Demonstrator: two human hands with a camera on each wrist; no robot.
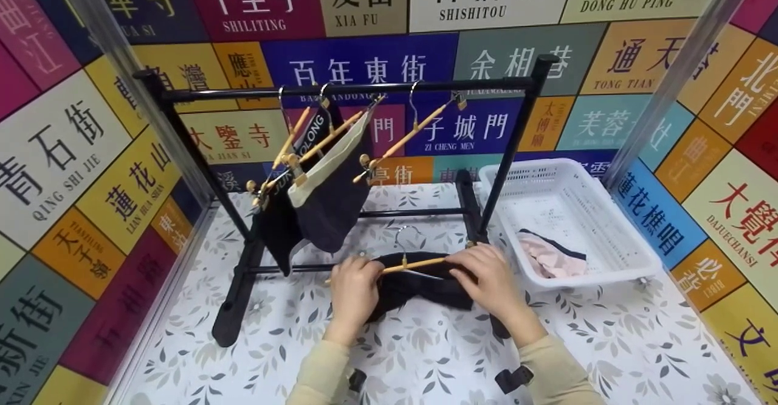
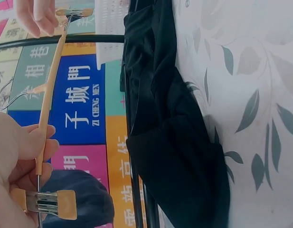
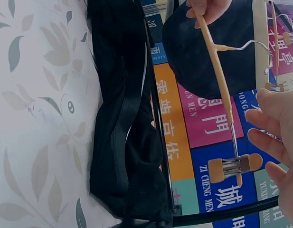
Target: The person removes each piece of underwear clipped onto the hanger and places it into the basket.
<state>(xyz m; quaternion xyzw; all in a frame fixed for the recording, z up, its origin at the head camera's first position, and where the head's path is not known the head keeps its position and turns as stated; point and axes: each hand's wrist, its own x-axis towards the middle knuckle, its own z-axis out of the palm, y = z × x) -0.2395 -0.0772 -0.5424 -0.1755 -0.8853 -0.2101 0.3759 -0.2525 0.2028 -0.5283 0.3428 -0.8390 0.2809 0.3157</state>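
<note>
My left hand (image 1: 355, 292) grips one end of a wooden clip hanger (image 1: 419, 264), thumb and fingers around its bar beside a clip (image 2: 65, 205). At the other end, my right hand (image 1: 489, 277) has its fingers loosely extended near the second clip (image 3: 234, 168); a gap separates them from it in the right wrist view. The hanger is held above a black garment (image 1: 395, 295), which lies crumpled on the patterned tabletop. Neither clip has cloth in it. The hook (image 1: 404, 238) points away from me.
Behind the hands stands a black rack (image 1: 243, 93). A navy garment with a cream waistband (image 1: 331, 210) and a black garment with a lettered band (image 1: 276, 228) hang there, beside a bare hanger (image 1: 416, 131). A white basket (image 1: 644, 265) at right holds pink underwear (image 1: 550, 258).
</note>
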